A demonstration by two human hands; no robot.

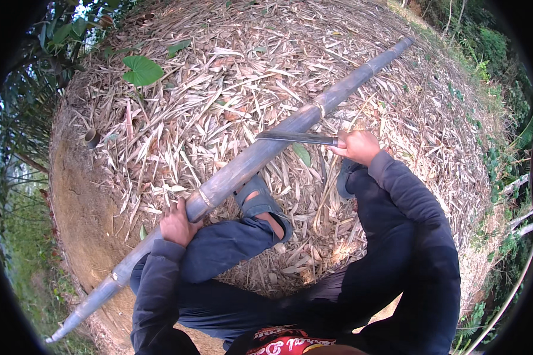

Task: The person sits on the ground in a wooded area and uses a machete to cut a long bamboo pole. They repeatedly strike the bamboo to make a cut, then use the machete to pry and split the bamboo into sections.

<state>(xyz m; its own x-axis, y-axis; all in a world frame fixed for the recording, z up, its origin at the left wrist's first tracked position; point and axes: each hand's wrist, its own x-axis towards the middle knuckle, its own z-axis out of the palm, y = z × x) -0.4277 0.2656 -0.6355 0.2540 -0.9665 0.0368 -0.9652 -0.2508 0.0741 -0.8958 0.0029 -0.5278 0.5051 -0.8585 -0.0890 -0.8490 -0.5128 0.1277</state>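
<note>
A long grey-brown bamboo pole (243, 167) runs slantwise from the lower left to the upper right, passing over my bent left leg. My left hand (178, 223) is closed around it just below one of its joints. In my right hand (357, 146) I grip the handle of a machete (299, 138), its dark blade pointing left. The blade lies across the upper side of the pole, between two joints; whether its edge is cutting in cannot be seen. My fingers hide most of the handle.
Dry bamboo leaves (231, 77) cover the ground. A green heart-shaped leaf (142, 71) stands at the upper left, with a short cut bamboo piece (92, 138) below it. My sandalled foot (259, 201) is close under the pole. Bare soil (86, 213) and plants border the sides.
</note>
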